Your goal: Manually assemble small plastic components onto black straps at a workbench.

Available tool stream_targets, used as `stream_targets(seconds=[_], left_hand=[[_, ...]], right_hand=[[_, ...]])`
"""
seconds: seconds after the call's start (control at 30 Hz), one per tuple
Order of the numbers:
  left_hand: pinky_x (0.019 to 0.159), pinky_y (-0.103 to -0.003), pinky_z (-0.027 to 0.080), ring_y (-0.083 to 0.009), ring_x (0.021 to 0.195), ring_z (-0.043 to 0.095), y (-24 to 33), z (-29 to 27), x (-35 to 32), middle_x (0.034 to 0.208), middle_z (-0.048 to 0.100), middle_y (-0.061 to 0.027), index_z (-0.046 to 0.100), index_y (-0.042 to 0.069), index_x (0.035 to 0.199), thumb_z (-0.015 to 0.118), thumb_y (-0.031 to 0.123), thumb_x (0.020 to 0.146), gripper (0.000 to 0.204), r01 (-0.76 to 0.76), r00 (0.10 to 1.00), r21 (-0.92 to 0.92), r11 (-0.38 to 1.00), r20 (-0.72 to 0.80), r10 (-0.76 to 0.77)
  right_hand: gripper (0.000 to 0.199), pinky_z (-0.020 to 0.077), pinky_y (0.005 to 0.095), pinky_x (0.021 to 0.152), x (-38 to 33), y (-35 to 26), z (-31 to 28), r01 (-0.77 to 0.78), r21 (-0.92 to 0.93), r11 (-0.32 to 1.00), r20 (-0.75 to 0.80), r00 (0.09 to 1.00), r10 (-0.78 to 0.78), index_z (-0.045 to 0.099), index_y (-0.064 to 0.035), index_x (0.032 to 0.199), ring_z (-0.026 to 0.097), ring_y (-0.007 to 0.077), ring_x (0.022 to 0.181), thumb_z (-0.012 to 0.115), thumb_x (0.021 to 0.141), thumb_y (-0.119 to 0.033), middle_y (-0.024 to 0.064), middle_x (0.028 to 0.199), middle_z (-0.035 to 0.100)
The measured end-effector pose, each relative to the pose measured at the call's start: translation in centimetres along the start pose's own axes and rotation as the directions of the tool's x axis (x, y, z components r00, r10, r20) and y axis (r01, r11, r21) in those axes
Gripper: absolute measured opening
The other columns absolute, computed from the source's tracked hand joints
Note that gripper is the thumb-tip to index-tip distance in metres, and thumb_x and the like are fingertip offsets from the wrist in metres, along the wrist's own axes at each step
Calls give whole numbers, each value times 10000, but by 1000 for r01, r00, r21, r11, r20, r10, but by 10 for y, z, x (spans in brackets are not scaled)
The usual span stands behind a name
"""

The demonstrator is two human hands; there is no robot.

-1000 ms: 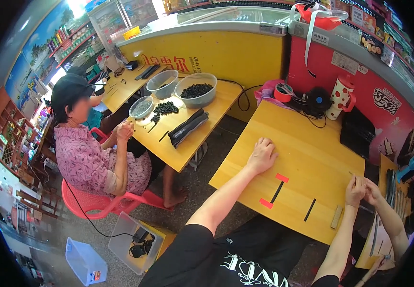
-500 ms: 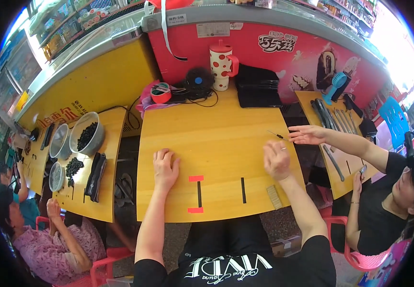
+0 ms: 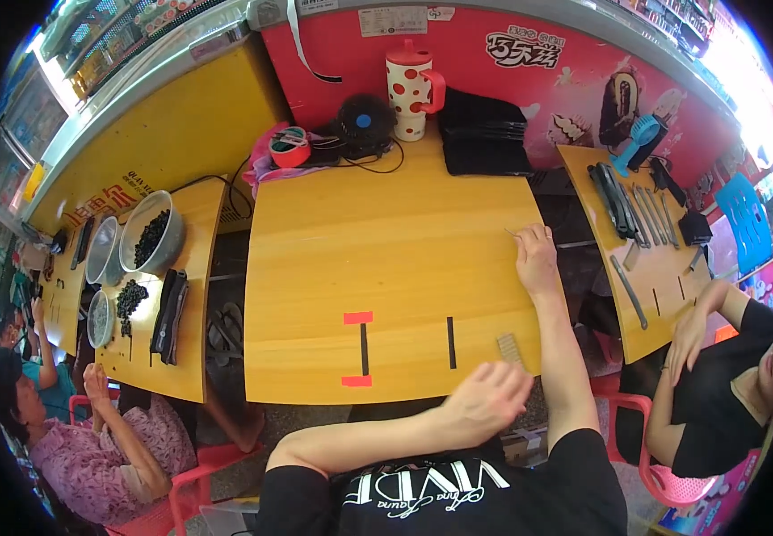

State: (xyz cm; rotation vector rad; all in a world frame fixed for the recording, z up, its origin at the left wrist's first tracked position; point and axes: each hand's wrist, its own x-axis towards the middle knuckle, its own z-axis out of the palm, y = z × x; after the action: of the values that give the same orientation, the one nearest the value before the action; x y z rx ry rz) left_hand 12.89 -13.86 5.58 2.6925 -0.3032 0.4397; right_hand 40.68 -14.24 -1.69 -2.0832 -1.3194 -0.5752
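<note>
My right hand (image 3: pixel 537 255) rests at the right edge of the yellow wooden table (image 3: pixel 386 259), fingers curled around a thin pale stick (image 3: pixel 511 234) that pokes out from the fingertips. My left hand (image 3: pixel 487 398) reaches across my body and hovers, blurred, over the table's front edge. Its fingers are loose and hold nothing. It is just below a small tan ridged piece (image 3: pixel 509 347). Red tape marks (image 3: pixel 357 317) and two black tape strips (image 3: pixel 450 342) lie on the table near the front.
At the table's back stand a spotted red-lidded mug (image 3: pixel 411 89), a small black fan (image 3: pixel 364 121), a black folded stack (image 3: pixel 485 134) and cables. A seated person in black (image 3: pixel 726 375) is on the right beside a table of tools (image 3: pixel 637 223). On the left, two people sit by bowls of dark pieces (image 3: pixel 150 234).
My left hand lifted off the table near the red marks and swung right across my body. My right hand slid to the table's right edge. The co-worker's hand drew back.
</note>
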Motion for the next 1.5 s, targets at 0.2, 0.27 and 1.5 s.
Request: stream_targets(seconds=[0.2,0.27,1.5], left_hand=[[874,-370,428,-384,1162,485,8,48,9,1215,553,-210,589,-34,1187,535,245,793,485,16,988,439,898,130,-81],[840,-361,425,-329,1062,531,5,64,1,1046,612,-172,654,-30,996,546,236,752,377,-124,992,430,894,72,103],[1098,-566,255,-412,1346,328,-254,-198,-374,1421,385,-218,200,139,1508,823,440,664,1091,892,-222,285,-351,-400,-889]], right_hand=[[26,447,425,738,-3,5,11,-43,150,988,-98,994,58,604,-3,870,567,362,827,585,854,-13,166,836,594],[53,465,405,772,-7,7,13,-86,183,979,-87,991,103,614,2,910,588,355,876,586,872,-21,171,893,616],[93,431,294,702,-8,23,14,-241,362,900,64,970,234,541,42,918,502,183,742,539,937,-49,118,796,549]])
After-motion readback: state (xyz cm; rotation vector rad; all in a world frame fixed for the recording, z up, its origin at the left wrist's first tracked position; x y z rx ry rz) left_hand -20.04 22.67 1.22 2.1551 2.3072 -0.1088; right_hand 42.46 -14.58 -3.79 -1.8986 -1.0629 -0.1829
